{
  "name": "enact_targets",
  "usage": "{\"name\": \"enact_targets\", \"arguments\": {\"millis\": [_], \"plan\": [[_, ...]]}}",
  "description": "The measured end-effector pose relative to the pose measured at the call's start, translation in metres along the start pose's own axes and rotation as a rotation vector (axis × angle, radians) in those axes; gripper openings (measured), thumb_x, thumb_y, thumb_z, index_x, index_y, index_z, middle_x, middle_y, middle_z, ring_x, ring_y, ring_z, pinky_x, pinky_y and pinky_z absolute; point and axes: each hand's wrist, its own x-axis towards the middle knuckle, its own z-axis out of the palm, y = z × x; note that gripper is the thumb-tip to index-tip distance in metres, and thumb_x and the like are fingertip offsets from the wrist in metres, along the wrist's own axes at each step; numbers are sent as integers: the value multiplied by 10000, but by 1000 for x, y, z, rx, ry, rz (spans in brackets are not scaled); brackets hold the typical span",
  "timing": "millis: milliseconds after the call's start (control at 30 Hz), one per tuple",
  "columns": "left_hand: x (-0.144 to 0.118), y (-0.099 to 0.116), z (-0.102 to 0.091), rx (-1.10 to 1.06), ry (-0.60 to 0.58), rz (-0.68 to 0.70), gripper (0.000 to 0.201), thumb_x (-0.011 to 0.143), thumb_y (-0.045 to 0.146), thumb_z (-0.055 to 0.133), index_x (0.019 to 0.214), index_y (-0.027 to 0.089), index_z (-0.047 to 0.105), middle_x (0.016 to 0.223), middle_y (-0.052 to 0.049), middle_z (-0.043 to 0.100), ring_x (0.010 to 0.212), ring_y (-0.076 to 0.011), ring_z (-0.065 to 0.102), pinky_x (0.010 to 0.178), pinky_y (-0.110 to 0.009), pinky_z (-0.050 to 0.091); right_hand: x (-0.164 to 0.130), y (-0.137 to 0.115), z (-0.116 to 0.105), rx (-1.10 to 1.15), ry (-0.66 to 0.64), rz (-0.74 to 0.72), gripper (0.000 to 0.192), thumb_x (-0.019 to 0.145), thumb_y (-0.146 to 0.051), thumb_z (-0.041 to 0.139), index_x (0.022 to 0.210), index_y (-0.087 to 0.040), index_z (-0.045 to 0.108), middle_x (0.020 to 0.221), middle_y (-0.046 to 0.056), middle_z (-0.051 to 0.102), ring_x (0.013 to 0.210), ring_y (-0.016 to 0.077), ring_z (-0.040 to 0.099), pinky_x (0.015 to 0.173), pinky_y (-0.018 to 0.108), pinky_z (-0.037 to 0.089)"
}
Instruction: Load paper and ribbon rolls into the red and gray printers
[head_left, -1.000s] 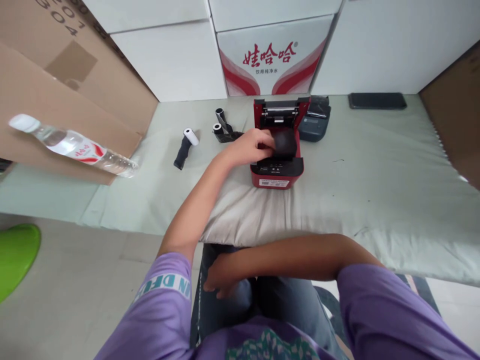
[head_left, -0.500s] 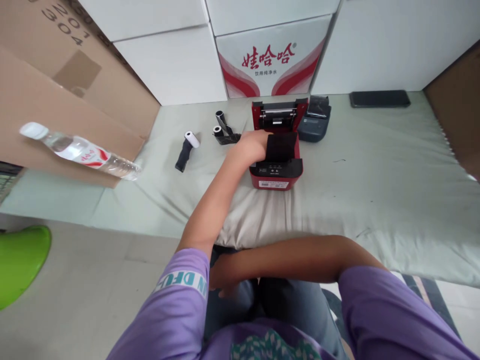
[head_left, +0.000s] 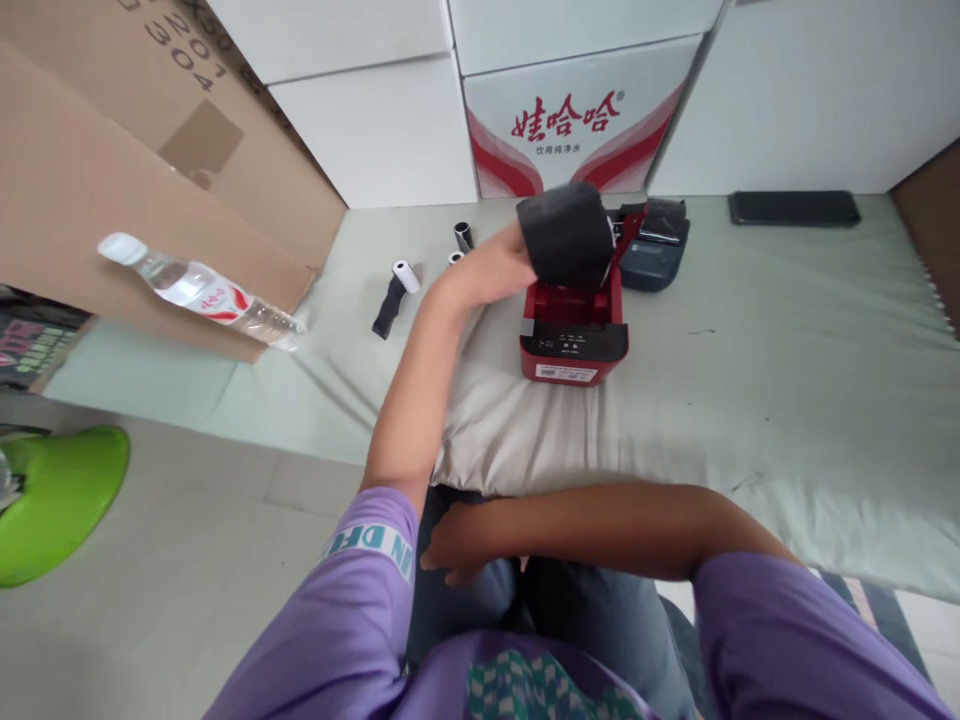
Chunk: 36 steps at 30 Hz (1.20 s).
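Our left hand (head_left: 504,262) grips the black roll (head_left: 564,236) just above the open bay of the red printer (head_left: 574,325), its long axis running left to right, while our right hand (head_left: 454,541) rests flat on our lap, well apart.

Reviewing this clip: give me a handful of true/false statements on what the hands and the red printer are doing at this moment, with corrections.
1. The left hand holds a black roll above the red printer. True.
2. The right hand grips the printer. False: it rests in the person's lap, away from the printer.
3. The printer's lid is shut. False: it is open and its red bay shows.
4. A water bottle lies against the cardboard on the left. True.
5. The phone sits in front of the printer. False: it lies far right, by the white boxes.
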Motion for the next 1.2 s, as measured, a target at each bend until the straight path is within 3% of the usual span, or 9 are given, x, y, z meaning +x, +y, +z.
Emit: {"name": "enact_targets", "arguments": {"millis": [67,167,233,333,533,767,933,1100,1200], "plan": [[-13,8,-27,-22,41,29,229,950,211,673,1157,154,752,1188,-68,780,1153,-270,713,1059,-456,564,3,2,4,1,23,2,171,950,-358,776,1084,-256,750,984,22,831,773,209,770,457,280,378],[-36,1,-70,72,334,-112,392,995,444,690,1310,212,681,1202,-40,734,1184,-313,692,968,-485,561,4,4,6,3,36,-1,143,935,-365,800,1003,-257,736,870,1,797,683,200,726,480,283,399],[-48,-15,-93,133,521,-181,457,926,557,756,1286,290,669,1275,4,733,1294,-341,627,975,-479,580,2,3,5,-6,7,2,123,967,-360,762,1019,-258,718,908,12,804,749,222,761,501,293,426],[-57,-45,-111,86,618,-292,424,833,470,824,1211,349,677,1284,68,749,1231,-261,604,981,-431,601,-3,1,0,-27,-58,12,178,1033,-366,676,1171,-258,705,1122,54,836,981,269,823,527,316,453],[-48,-92,-107,291,516,-667,391,799,190,724,1184,250,768,1304,-23,776,1162,-243,687,973,-363,594,-11,-3,-5,-56,-111,28,341,1080,-369,608,1397,-249,647,1326,95,805,1194,297,814,614,362,535],[-36,-104,-93,553,178,-740,545,777,21,652,1240,236,842,1292,-44,812,1156,-239,731,1058,-330,564,-9,-3,-3,-62,-112,33,352,1080,-380,616,1406,-249,635,1317,110,807,1207,314,816,725,402,628],[-31,-124,-78,720,146,-745,571,825,64,617,1304,295,827,1373,-53,793,1340,-297,654,1216,-441,473,-11,-4,-2,-59,-94,36,334,1069,-366,631,1384,-255,644,1290,109,819,1188,315,825,731,400,631],[-28,-129,-73,649,211,-717,760,840,151,642,1591,265,661,1449,-101,761,1504,-386,465,1258,-511,441,-11,-3,0,-55,-67,37,317,1055,-372,652,1347,-248,667,1258,117,833,1153,330,834,731,415,628],[-24,-122,-72,584,275,-649,606,914,228,634,1512,271,720,1459,-86,764,1469,-392,465,1291,-553,401,-9,-1,3,-56,-48,34,325,1047,-377,666,1345,-249,675,1245,124,836,1138,336,837,724,413,620]]}}
